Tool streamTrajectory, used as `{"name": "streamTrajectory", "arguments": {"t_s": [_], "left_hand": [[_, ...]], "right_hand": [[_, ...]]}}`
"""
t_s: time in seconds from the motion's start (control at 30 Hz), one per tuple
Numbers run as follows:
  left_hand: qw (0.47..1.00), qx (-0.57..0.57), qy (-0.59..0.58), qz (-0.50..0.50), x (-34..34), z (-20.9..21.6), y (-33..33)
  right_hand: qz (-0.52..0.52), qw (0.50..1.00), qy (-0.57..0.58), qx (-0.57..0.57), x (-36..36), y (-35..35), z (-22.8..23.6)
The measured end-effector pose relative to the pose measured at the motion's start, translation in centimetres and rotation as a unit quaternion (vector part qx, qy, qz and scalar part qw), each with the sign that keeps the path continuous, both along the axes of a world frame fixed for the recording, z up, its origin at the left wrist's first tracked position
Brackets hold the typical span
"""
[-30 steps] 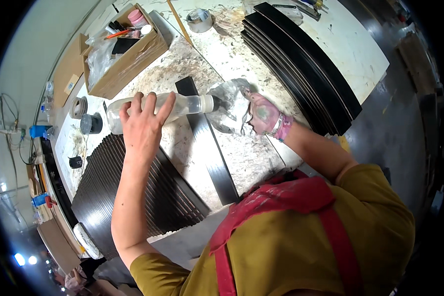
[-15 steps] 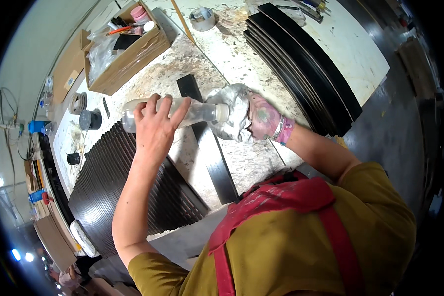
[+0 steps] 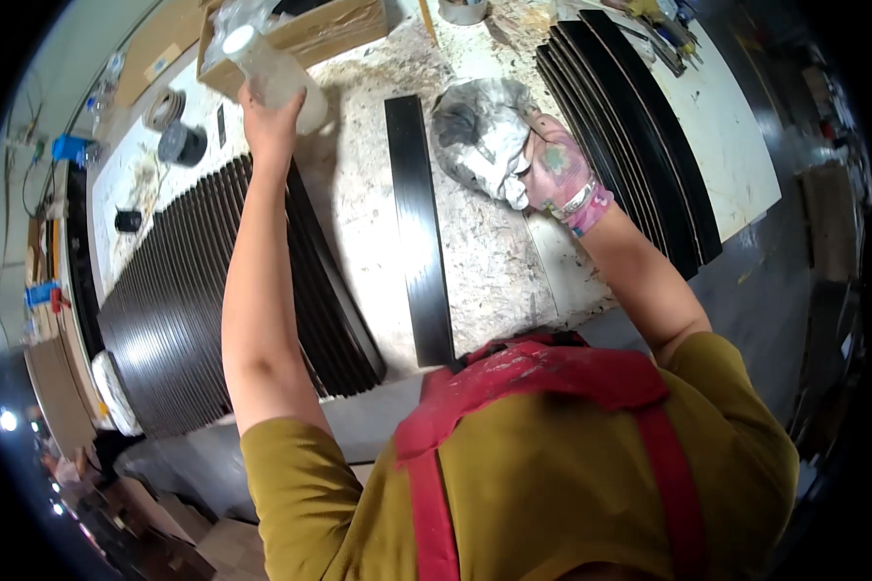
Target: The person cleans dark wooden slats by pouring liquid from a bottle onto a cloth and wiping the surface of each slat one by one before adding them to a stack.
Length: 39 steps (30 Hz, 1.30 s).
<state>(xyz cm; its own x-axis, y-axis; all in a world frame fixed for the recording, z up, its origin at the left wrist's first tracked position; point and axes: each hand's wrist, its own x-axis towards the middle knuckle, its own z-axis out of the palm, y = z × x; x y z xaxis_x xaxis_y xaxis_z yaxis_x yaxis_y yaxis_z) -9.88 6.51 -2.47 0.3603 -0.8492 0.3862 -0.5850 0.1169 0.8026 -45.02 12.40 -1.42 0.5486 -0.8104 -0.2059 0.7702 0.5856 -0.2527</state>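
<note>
My left hand (image 3: 273,114) is wrapped round a translucent plastic bottle (image 3: 279,79) with a white cap, held tilted near the cardboard box. My right hand (image 3: 560,165), in a pink patterned glove, grips a crumpled white cloth (image 3: 484,136) smudged with grey and black. Between my two arms a single flat black strip (image 3: 417,223) lies lengthwise on the stained white table (image 3: 494,261), its near end close to my red apron. The cloth is to the right of the strip's far end and apart from it.
Many slim black strips (image 3: 194,300) lie side by side at the left. Curved black strips (image 3: 639,136) are stacked at the right. Behind stand a cardboard box (image 3: 339,34), a dark jar (image 3: 181,143) and a roll of tape (image 3: 462,10); tools (image 3: 664,39) lie at the far right.
My left hand has carried the bottle away from the cloth, to the far left, and turned it cap-up. My right hand has moved the cloth farther away and to the right.
</note>
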Motion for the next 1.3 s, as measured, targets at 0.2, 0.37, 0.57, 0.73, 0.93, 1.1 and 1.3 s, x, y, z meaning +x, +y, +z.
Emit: {"name": "streamTrajectory", "arguments": {"t_s": [0.2, 0.37, 0.57, 0.73, 0.93, 1.1, 1.3], "left_hand": [[0.999, 0.003, -0.004, 0.037, -2.0, 3.1, 6.2], [0.992, 0.115, -0.04, -0.028, -14.5, 2.6, 26.8], [0.956, 0.211, -0.151, 0.14, -21.2, -3.4, 37.4], [0.954, 0.201, -0.092, 0.2, -22.2, -4.3, 37.2], [0.95, 0.171, -0.026, 0.261, -22.4, -6.3, 37.6], [0.961, 0.152, -0.002, 0.23, -21.7, -5.9, 37.1], [0.963, 0.17, -0.08, 0.193, -21.1, -6.4, 38.0]], "right_hand": [[0.124, 0.967, -0.117, -0.187, 1.0, -1.8, 1.1], [0.034, 0.964, 0.197, -0.176, 1.4, -2.7, 0.6], [0.189, 0.348, 0.533, -0.748, 6.4, 11.4, 0.3], [-0.026, 0.319, 0.487, -0.813, 7.8, 7.8, -5.3], [0.035, 0.282, 0.342, -0.896, 7.9, 15.2, -3.5], [0.308, 0.639, 0.431, -0.559, 9.7, 5.5, -3.9], [0.162, 0.205, 0.361, -0.895, 8.6, 10.9, -4.2]]}}
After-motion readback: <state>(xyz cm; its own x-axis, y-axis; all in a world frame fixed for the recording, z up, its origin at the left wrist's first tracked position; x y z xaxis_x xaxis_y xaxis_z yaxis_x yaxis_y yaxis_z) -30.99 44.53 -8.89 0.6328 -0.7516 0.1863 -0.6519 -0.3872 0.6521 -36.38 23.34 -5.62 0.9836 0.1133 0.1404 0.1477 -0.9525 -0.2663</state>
